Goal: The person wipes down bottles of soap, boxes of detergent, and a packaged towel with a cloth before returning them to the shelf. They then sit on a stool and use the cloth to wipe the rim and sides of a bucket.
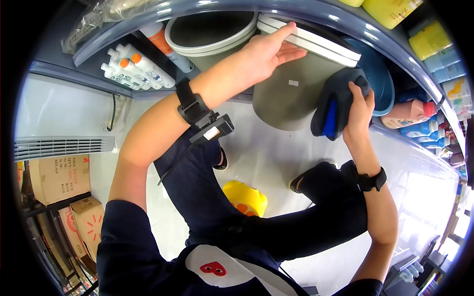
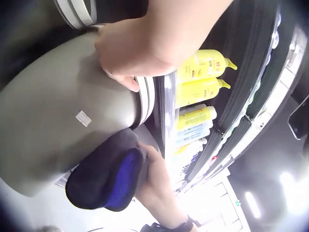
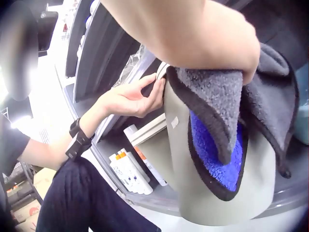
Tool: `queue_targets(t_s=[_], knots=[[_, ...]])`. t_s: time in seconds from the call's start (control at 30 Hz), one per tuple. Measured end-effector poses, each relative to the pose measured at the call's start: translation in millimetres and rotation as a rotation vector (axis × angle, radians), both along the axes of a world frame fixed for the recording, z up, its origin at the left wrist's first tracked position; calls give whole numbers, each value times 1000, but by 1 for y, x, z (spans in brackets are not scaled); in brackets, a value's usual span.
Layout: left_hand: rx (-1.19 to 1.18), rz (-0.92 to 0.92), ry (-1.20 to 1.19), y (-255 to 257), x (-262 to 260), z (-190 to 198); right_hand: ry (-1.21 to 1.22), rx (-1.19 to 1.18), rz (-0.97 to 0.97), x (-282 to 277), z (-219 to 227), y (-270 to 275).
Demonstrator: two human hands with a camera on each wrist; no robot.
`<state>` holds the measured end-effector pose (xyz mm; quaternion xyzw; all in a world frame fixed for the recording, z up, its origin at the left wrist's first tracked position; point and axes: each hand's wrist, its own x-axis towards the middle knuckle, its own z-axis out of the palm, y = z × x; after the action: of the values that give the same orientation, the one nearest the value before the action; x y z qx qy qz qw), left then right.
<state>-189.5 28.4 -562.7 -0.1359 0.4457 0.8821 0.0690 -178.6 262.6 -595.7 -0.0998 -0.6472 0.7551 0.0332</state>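
A grey-green bucket (image 1: 286, 101) with a white rim hangs tilted over the floor at the shelf's front, beside a second bucket. At its rim, my left hand (image 1: 269, 52) pinches the edge between thumb and fingers, as the right wrist view also shows at the left hand (image 3: 133, 100). My right hand (image 1: 359, 114) grips a folded dark grey cloth (image 1: 330, 101) with a blue inner side, held against the bucket's side. In the left wrist view the cloth (image 2: 96, 171) lies along the bucket wall (image 2: 58, 116), below a small white label. The right hand's fingertips are partly hidden in the folds.
Another white-rimmed bucket (image 1: 210, 60) stands left, near white bottles (image 1: 143, 69). A blue basin (image 1: 380, 74) and a pink bottle (image 1: 407, 116) are at the right. The curved shelf edge (image 1: 217, 7) runs above the hands. A yellow object (image 1: 245, 196) lies on the floor between the legs.
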Motion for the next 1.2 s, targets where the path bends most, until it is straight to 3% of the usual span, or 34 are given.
queue_targets(t_s=[0.17,0.23,0.37,0.47,0.63,0.73,0.87,0.9,1.0,1.03,1.07,1.13,1.2], knots=[[-294,-143,-25,-14,-5,4,46,153,-83,-3,-11,-8],[-286,-145,-15,-13,-3,2,73,225,-142,-9,-15,-5],[-248,-165,41,-16,0,-8,388,549,-261,-15,-3,0],[-235,-180,69,-16,3,-11,496,606,-218,-17,9,2],[-315,-203,79,-15,11,-8,657,1120,-136,-10,28,-2],[-365,-276,104,-20,13,-3,544,1391,61,-17,42,2],[-613,-458,45,-36,18,21,712,1305,47,-16,35,6],[-799,-480,33,-40,19,28,726,1364,53,-16,29,6],[-1438,-329,216,-46,18,28,638,1336,119,-11,22,9],[-1791,40,533,-39,25,24,595,1328,143,-10,23,11],[-1836,59,489,-34,28,23,613,1304,150,-9,23,13],[-1913,296,961,-28,25,18,652,1253,170,-8,22,16],[-1952,361,1119,-16,27,23,673,1217,177,-5,22,18]])
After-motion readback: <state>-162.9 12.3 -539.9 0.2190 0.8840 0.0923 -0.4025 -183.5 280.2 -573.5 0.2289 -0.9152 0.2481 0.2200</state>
